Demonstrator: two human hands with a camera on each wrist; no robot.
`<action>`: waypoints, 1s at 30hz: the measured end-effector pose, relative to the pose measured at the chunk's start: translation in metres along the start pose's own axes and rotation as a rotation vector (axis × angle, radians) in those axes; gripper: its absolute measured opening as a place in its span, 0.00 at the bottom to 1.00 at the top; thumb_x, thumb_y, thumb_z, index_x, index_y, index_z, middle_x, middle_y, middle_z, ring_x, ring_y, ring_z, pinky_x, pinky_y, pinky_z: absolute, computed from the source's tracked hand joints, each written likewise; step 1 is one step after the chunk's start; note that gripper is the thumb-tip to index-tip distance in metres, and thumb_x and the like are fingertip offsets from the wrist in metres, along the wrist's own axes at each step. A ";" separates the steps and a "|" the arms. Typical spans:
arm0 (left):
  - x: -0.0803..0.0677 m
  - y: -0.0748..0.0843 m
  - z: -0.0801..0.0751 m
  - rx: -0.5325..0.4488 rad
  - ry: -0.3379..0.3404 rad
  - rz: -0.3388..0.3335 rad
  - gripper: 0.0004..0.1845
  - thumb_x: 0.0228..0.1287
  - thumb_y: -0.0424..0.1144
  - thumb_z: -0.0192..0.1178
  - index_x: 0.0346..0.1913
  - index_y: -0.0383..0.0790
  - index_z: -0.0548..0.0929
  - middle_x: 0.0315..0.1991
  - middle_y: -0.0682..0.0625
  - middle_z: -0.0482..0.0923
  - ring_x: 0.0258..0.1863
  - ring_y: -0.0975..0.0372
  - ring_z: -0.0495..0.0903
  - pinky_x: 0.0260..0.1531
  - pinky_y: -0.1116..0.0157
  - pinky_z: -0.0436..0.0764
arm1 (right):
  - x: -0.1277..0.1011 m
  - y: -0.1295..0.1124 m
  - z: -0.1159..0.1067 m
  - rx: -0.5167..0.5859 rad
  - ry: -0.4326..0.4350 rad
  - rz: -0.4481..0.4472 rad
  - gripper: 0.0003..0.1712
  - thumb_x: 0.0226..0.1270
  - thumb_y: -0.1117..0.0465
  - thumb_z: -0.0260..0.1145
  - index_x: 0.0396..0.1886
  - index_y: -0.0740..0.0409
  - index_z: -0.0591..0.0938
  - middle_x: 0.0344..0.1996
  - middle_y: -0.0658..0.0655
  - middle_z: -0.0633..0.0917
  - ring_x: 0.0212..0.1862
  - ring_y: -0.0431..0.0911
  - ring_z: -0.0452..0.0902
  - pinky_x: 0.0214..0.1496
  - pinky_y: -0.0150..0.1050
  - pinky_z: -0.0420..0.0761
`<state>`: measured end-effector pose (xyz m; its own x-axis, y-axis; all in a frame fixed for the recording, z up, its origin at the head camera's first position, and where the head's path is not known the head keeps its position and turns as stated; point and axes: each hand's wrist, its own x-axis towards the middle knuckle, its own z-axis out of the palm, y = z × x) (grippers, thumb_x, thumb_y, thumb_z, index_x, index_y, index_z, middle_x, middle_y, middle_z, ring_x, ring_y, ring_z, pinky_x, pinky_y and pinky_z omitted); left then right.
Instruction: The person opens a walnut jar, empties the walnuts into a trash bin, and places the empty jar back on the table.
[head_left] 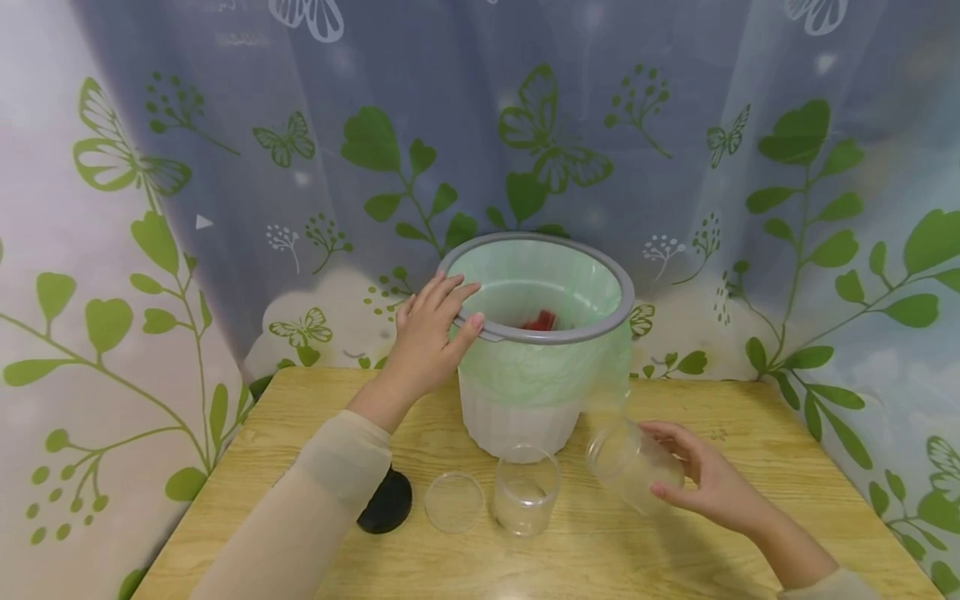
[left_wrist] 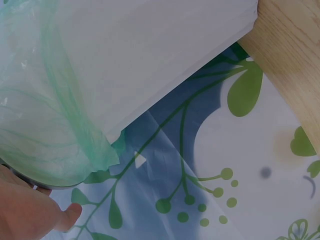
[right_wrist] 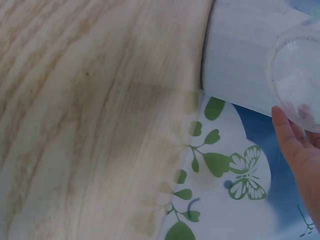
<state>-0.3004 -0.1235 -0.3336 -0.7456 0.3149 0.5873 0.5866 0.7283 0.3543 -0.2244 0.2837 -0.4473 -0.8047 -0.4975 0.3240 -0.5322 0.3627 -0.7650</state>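
My left hand point(head_left: 427, 337) rests on the grey rim of the one white plastic bin lined with a pale green bag point(head_left: 536, 350), fingers curled over the near-left edge of that rim. The bin stands at the back of the light wooden desk point(head_left: 247, 475), against the curtain printed with green leaves and butterflies point(head_left: 525, 150). Inside the bin, something red point(head_left: 540, 321) lies at the bottom; I cannot tell what it is.

My right hand point(head_left: 705, 483) holds one clear glass jar point(head_left: 630, 462), tilted on its side just in front and to the right of the bin, thumb under it and fingers wrapped round its far side, its mouth towards the bin.

A second clear glass jar point(head_left: 527, 490) stands upright on the desk directly in front of the bin, so I count two jars. Just left of that one lies one clear round lid point(head_left: 453, 502), flat on the desk. Further left, partly under my left sleeve, sits one black round object point(head_left: 386, 504).
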 end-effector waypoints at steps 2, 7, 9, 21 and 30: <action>0.000 0.000 0.000 0.003 0.002 0.001 0.43 0.72 0.73 0.27 0.74 0.48 0.68 0.76 0.45 0.59 0.79 0.52 0.46 0.67 0.35 0.47 | 0.000 0.002 0.001 -0.005 -0.010 0.018 0.37 0.65 0.70 0.70 0.71 0.60 0.67 0.60 0.55 0.75 0.57 0.36 0.74 0.57 0.28 0.75; 0.001 0.000 0.000 0.008 -0.001 0.001 0.43 0.72 0.73 0.26 0.74 0.48 0.67 0.76 0.45 0.59 0.79 0.52 0.46 0.67 0.35 0.47 | -0.001 0.005 0.003 -0.027 -0.016 0.036 0.36 0.66 0.68 0.70 0.72 0.60 0.67 0.59 0.60 0.74 0.56 0.35 0.74 0.55 0.30 0.77; 0.001 0.000 0.000 0.006 -0.001 0.001 0.44 0.72 0.73 0.26 0.74 0.48 0.68 0.76 0.45 0.59 0.79 0.52 0.46 0.67 0.36 0.47 | 0.000 0.006 0.003 -0.036 -0.017 0.041 0.36 0.66 0.68 0.70 0.72 0.60 0.67 0.59 0.60 0.75 0.56 0.35 0.74 0.55 0.30 0.76; 0.000 0.000 -0.001 0.007 0.003 -0.002 0.44 0.72 0.73 0.25 0.74 0.48 0.68 0.76 0.47 0.58 0.79 0.53 0.46 0.67 0.36 0.47 | 0.000 0.008 0.007 -0.097 -0.018 0.138 0.34 0.69 0.61 0.69 0.71 0.58 0.69 0.60 0.60 0.77 0.57 0.37 0.73 0.55 0.35 0.77; 0.000 0.001 -0.001 0.008 -0.007 -0.009 0.44 0.72 0.73 0.24 0.75 0.49 0.67 0.76 0.46 0.58 0.79 0.53 0.46 0.67 0.36 0.48 | -0.001 0.016 0.011 -0.081 -0.050 0.161 0.34 0.70 0.61 0.68 0.73 0.56 0.67 0.61 0.61 0.75 0.57 0.37 0.72 0.55 0.36 0.77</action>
<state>-0.2991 -0.1233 -0.3322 -0.7528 0.3128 0.5792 0.5777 0.7358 0.3534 -0.2296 0.2818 -0.4661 -0.8683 -0.4658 0.1708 -0.4184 0.5025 -0.7566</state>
